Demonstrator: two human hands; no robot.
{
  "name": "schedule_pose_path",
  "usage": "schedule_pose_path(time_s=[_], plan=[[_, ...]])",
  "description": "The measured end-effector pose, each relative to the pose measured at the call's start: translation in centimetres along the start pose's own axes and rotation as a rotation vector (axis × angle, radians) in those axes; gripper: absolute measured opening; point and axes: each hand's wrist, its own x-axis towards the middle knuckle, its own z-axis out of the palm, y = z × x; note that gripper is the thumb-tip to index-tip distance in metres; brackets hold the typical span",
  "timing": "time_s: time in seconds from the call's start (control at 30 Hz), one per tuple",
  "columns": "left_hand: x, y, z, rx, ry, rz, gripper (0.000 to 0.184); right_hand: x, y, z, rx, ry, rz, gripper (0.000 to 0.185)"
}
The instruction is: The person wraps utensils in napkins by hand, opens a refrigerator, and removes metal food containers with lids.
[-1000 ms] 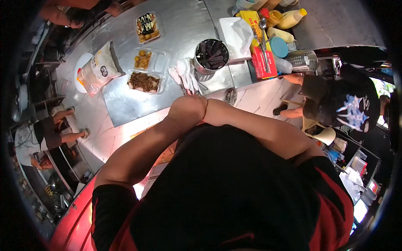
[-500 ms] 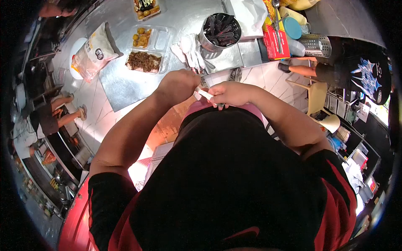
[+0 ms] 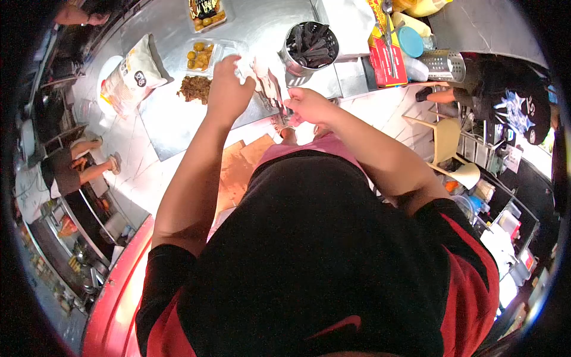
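My left hand [image 3: 231, 88] is raised over the near edge of the metal table [image 3: 172, 128], fingers apart and nothing visible in it. It partly covers a clear tray that holds round yellow-brown pieces [image 3: 200, 56] and chopped brown food [image 3: 194, 88]. Near wrapped white utensils [image 3: 266, 83], my right hand [image 3: 308, 107] has its fingers curled together; what they hold, if anything, is too small to make out. A perforated metal container [image 3: 310, 46] full of dark utensils stands just beyond.
A second food tray [image 3: 207, 15] lies farther back. On the left is a plastic bag [image 3: 134, 77]; a red-yellow box [image 3: 386, 59] and a perforated cylinder [image 3: 443, 65] are on the right. A person [image 3: 514, 107] is beside a beige chair [image 3: 447, 140]; other people show at left.
My hands have moved apart. The left hand has gone forward over the food tray and opened. The white item seen at my right hand half a second ago no longer shows clearly.
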Motion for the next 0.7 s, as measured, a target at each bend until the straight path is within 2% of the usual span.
schedule_pose_path(time_s=[0.03,0.13,0.27,0.37,0.47,0.6,0.7], plan=[[-0.6,-1.2,0.9,-0.074,-0.033,-0.200,0.052,0.7,0.0,0.2,0.013,0.030,-0.010,0.020],[-2.3,-5.6,5.1,-0.214,-0.148,-0.280,0.051,2.1,0.0,0.6,0.047,0.058,0.005,0.019],[-2.8,-8.5,9.0,-0.198,-0.166,-0.229,0.047,2.9,0.1,1.5,0.151,0.220,-0.020,0.017],[-2.6,-8.6,10.0,-0.224,-0.192,-0.259,0.045,1.8,-1.6,1.4,-0.206,0.291,-0.023,0.020],[-2.8,-6.3,9.0,-0.193,-0.148,-0.226,0.041,1.4,-1.5,1.2,-0.604,0.416,-0.198,0.020],[-2.9,-6.3,9.5,-0.238,-0.155,-0.209,0.036,2.0,-1.0,0.8,-0.723,0.447,-0.250,0.023],[-2.8,-6.6,9.7,-0.268,-0.155,-0.204,0.034,1.3,-0.9,-0.1,-0.758,0.362,-0.246,0.024]])
